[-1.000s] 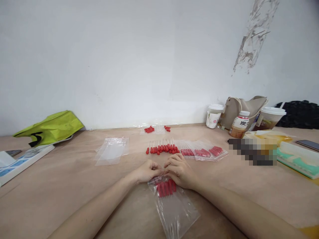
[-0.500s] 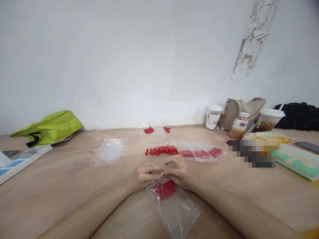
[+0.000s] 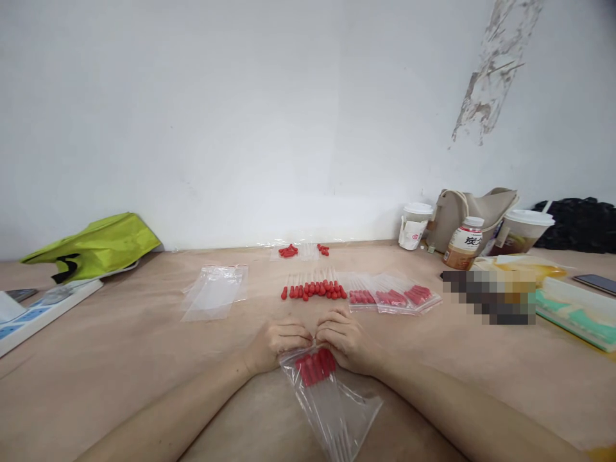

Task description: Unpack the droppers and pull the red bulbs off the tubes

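A clear zip bag (image 3: 353,410) lies in front of me, its top edge pinched between the fingers of both hands. My left hand (image 3: 283,343) grips the left part of that edge, and my right hand (image 3: 346,340) grips close beside it. Inside the bag are several red-tipped sticks (image 3: 315,367), tips toward my hands and pale stems toward me. Just beyond my hands is a row of loose red-tipped sticks (image 3: 312,287). To its right, filled zip bags (image 3: 392,296) overlap one another. Flat zip bags without sticks (image 3: 216,292) are stacked at the left.
By the wall lie more red-tipped pieces (image 3: 289,251) on clear plastic. At the right stand a paper cup (image 3: 414,226), a bottle (image 3: 463,244), a beige bag (image 3: 474,205) and a drink cup (image 3: 524,231). A yellow-green bag (image 3: 106,244) and a power strip (image 3: 52,311) are at the left.
The fingers of my right hand, raised and spread before, have curled down onto the bag's edge. My left fingers have closed in too. The bag has shifted slightly left.
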A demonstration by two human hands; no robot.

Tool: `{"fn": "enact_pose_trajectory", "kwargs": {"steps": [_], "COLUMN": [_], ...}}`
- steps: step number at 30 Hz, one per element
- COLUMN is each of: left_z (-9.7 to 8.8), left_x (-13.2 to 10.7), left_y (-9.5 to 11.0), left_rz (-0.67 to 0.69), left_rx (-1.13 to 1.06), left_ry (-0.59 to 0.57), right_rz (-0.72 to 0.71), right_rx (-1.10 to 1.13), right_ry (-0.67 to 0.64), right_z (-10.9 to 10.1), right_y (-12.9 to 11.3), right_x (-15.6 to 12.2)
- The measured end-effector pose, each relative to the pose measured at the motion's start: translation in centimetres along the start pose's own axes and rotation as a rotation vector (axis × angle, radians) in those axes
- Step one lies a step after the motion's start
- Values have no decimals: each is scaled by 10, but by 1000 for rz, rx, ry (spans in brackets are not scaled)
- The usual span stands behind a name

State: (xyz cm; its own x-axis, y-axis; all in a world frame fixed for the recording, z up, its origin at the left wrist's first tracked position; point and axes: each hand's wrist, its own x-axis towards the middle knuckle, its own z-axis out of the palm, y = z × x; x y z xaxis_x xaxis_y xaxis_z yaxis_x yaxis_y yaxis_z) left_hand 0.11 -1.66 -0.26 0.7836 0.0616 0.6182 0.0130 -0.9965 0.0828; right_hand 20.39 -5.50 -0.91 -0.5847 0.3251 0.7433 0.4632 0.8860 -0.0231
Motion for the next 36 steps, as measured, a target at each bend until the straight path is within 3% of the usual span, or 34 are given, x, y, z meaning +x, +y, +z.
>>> {"fn": "enact_pose_trajectory", "kwargs": {"steps": [9, 19, 24, 26, 32, 36], "left_z": [-6, -4, -7, -8, -10, -11], "left_x": [3, 4, -1, -3, -6, -10], "left_y": [6, 7, 4, 3, 0, -2], "left_rz": [-54, -48, -78, -101, -171, -247], "left_rx": [32, 45, 55, 44, 49, 90], "left_ry": [-26, -121, -83, -93, -114, -73], "right_rz": [110, 18, -13, 56, 467, 667], "right_rx": [102, -39, 24, 91, 140, 113], "right_ry": [23, 0, 20, 7, 16, -234], "right_z": [9, 1, 1, 1, -13, -30], "right_y": [4, -4, -2, 1, -1, -15], "right_x": [-6, 0, -5, -6, -3, -1]}}
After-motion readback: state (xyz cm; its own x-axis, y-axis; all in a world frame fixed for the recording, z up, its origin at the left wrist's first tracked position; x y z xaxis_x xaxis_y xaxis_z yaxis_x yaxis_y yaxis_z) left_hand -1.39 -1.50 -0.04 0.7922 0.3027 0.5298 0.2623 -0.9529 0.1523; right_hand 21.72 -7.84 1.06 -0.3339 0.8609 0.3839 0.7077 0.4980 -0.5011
